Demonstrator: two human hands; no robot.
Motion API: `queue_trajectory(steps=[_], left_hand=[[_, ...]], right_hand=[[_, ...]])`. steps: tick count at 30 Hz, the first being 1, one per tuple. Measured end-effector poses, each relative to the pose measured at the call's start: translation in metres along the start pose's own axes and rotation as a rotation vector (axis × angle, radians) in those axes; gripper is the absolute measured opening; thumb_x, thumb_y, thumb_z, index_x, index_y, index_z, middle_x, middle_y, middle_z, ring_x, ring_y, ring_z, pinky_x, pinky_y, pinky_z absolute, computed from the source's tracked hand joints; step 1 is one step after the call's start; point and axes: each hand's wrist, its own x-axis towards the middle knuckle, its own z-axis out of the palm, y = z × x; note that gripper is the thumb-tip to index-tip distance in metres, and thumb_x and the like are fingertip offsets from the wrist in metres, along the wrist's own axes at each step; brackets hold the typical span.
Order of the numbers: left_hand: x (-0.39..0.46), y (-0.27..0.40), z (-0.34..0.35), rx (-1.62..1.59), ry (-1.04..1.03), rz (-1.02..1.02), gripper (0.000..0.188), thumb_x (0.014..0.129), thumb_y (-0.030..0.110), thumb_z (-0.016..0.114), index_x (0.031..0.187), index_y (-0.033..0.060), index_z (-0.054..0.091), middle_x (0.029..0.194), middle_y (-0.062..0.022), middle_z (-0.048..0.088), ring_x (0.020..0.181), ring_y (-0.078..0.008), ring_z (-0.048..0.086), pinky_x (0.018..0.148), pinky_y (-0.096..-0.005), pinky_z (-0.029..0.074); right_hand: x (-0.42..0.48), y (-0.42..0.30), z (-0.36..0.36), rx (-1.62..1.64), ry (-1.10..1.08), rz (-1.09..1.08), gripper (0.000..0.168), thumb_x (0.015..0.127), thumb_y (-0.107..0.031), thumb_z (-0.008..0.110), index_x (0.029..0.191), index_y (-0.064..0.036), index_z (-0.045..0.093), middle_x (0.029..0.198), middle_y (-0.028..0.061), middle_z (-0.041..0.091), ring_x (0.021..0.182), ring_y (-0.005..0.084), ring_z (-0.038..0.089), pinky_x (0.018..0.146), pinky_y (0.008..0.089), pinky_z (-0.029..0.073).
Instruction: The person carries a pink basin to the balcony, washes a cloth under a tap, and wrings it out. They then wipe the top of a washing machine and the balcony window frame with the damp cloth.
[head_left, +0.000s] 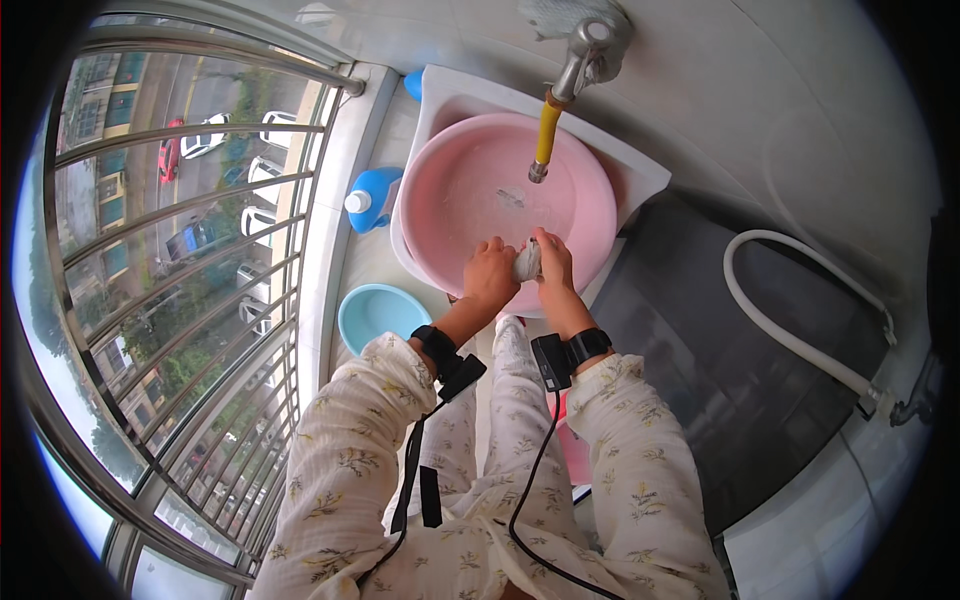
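Note:
A small whitish cloth (528, 262) is bunched between both hands above the near side of a pink plastic basin (442, 172). My left hand (489, 271) grips its left side, with the knuckles up. From the right, my right hand (554, 261) holds the cloth with bent fingers. The basin rests in a white sink (465, 86). Over it hangs the yellow hose end (548, 135) of a metal wall tap (590, 45). Something small and pale shows on the basin's bottom, too unclear to name.
Left of the sink stand a blue bottle with a white cap (373, 199) and a light-blue basin (384, 311). A dark-topped appliance (720, 360) is on the right, with a white hose (757, 300) above it. Metal railings (187, 135) line the window on the left.

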Motion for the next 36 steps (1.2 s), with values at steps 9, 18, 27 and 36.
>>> queue_trajectory(steps=[9,18,27,36], left_hand=[[-0.005,-0.15,-0.039,-0.642,0.515,-0.429,0.047,0.062,0.015,0.067,0.105,-0.0012,0.057,0.103,-0.0164,0.058,0.102,-0.0313,0.054,0.086,-0.037,0.043],[-0.008,-0.155,-0.049,-1.26,0.205,-0.414,0.05,0.075,0.018,0.066,0.117,-0.0015,0.05,0.105,-0.0114,0.06,0.091,-0.0209,0.059,0.077,-0.0332,0.048],[-0.103,-0.148,-0.082,-1.188,0.098,-0.503,0.051,0.071,0.013,0.067,0.118,-0.0003,0.05,0.104,-0.011,0.06,0.092,-0.0204,0.059,0.079,-0.0331,0.048],[-0.071,-0.131,-0.072,-1.146,0.086,-0.28,0.051,0.072,0.012,0.065,0.119,-0.0001,0.049,0.105,-0.0087,0.059,0.092,-0.018,0.058,0.081,-0.0313,0.046]], right_hand=[[-0.01,-0.049,-0.088,-0.943,0.27,-1.034,0.04,0.081,-0.016,0.063,0.117,-0.006,0.048,0.111,0.0119,0.056,0.096,0.0245,0.056,0.078,0.0361,0.046],[0.012,-0.062,-0.089,-1.032,0.231,-0.95,0.03,0.081,-0.018,0.061,0.104,-0.001,0.052,0.082,0.0167,0.062,0.07,0.0275,0.059,0.064,0.0357,0.045],[-0.076,-0.051,-0.102,-0.873,0.184,-0.757,0.02,0.078,-0.011,0.061,0.094,0.002,0.058,0.076,0.0148,0.062,0.063,0.0248,0.058,0.06,0.0327,0.045],[-0.076,-0.036,-0.141,-0.575,0.248,-0.847,0.022,0.081,-0.01,0.06,0.099,0.004,0.057,0.078,0.0091,0.063,0.066,0.0133,0.056,0.062,0.0268,0.045]])
